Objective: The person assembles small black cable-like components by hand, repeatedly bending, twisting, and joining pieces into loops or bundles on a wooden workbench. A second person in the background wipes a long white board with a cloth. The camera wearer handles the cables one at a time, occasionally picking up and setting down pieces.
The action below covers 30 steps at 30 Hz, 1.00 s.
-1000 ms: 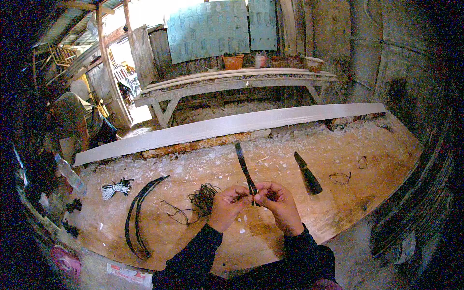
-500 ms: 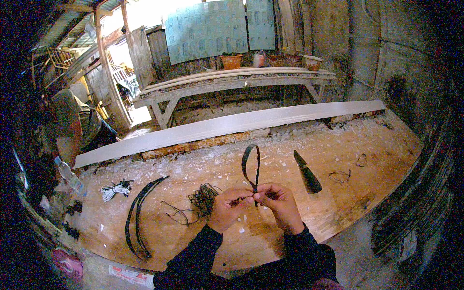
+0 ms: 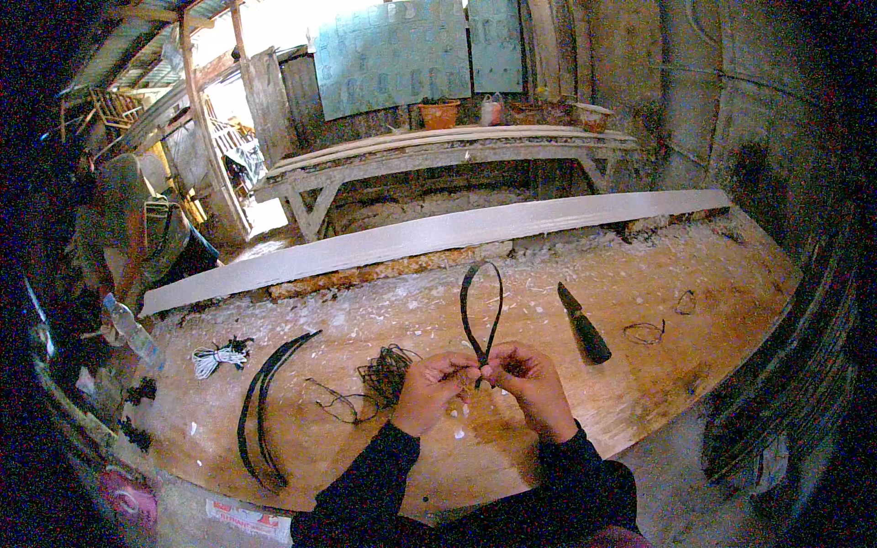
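A narrow black strap (image 3: 465,301) is bent into an upright teardrop loop, its ends brought together at the bottom. My left hand (image 3: 433,388) pinches it there from the left, and my right hand (image 3: 533,384) pinches it from the right, fingertips nearly touching. Just left of my left hand lies a tangled bundle of thin dark cord (image 3: 384,373). Farther left, several dark curved strips (image 3: 248,411) rest on the wooden table (image 3: 356,466). To the right of my right hand is a short knife (image 3: 586,331) with a thick dark handle.
A white-and-black cord bundle (image 3: 217,360) and a clear plastic bottle (image 3: 132,333) are at the left. Thin wire-like loops (image 3: 645,332) lie at the right. A long pale board (image 3: 438,232) edges the table's far side. Behind stands a bench (image 3: 384,155) with flowerpots (image 3: 440,115).
The strap's loop has turned to face me more and looks wider, its top a little higher. Both hands keep their pinch in nearly the same place.
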Available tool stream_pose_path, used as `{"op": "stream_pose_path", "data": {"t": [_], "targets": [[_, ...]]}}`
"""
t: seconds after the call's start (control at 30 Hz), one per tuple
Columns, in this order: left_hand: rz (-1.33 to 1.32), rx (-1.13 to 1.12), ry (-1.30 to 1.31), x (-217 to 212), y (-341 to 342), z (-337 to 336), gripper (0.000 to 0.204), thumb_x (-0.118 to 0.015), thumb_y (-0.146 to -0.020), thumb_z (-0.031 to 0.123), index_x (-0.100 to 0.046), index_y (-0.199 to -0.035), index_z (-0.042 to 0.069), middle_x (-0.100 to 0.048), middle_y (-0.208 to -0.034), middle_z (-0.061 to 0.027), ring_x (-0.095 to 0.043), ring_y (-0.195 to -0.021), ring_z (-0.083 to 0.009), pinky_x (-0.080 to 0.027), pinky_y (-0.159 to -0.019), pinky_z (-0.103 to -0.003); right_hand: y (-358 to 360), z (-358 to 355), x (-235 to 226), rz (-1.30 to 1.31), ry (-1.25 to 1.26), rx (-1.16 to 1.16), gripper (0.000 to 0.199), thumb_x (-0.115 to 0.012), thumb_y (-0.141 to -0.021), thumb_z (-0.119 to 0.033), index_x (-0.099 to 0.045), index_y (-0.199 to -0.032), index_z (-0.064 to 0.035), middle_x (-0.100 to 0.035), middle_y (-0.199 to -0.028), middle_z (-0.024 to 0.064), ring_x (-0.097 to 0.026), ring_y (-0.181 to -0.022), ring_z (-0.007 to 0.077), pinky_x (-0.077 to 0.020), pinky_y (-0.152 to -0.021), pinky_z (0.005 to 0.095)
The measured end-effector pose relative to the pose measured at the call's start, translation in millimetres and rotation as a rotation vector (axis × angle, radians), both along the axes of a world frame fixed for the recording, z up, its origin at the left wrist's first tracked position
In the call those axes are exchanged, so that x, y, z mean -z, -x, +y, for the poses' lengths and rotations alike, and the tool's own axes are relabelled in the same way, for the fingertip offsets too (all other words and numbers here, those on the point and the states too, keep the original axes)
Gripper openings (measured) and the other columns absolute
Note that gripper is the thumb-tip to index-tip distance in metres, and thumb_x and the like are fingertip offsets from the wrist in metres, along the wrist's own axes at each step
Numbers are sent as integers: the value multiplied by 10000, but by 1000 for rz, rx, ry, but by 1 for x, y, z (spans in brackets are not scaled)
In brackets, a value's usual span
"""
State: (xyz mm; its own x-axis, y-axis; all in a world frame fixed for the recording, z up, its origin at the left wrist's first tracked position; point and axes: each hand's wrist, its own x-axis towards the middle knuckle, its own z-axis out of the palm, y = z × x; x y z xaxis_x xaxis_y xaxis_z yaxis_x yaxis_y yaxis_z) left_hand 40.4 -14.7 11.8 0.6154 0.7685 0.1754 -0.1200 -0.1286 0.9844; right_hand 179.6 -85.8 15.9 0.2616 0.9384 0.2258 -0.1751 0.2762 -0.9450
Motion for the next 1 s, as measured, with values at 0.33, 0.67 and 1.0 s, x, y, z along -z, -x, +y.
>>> {"op": "stream_pose_path", "data": {"t": [0.33,0.67,1.0], "targets": [[-56,66,-24,15,-1,6,127,-633,-751,54,-612,-876,53,-583,-841,10,-536,-686,-71,-441,-578,-211,1,-2,-5,10,42,-11,93,-627,-744,-23,-579,-823,-33,-603,-787,29,-568,-747,118,-450,-720,251],[15,-107,8,-2,-2,-2,182,-639,-778,176,-586,-893,45,-556,-711,13,-496,-561,-45,-399,-451,-187,5,2,4,-179,40,108,89,-611,-741,-16,-535,-777,-49,-571,-718,9,-529,-668,83,-433,-625,222],[-163,-90,213,18,-4,11,348,-622,-775,189,-443,-1045,60,-531,-851,-25,-509,-675,-92,-433,-501,-221,12,4,11,-242,-32,89,112,-599,-764,-11,-503,-794,-58,-544,-712,11,-530,-627,94,-433,-587,213]]}}
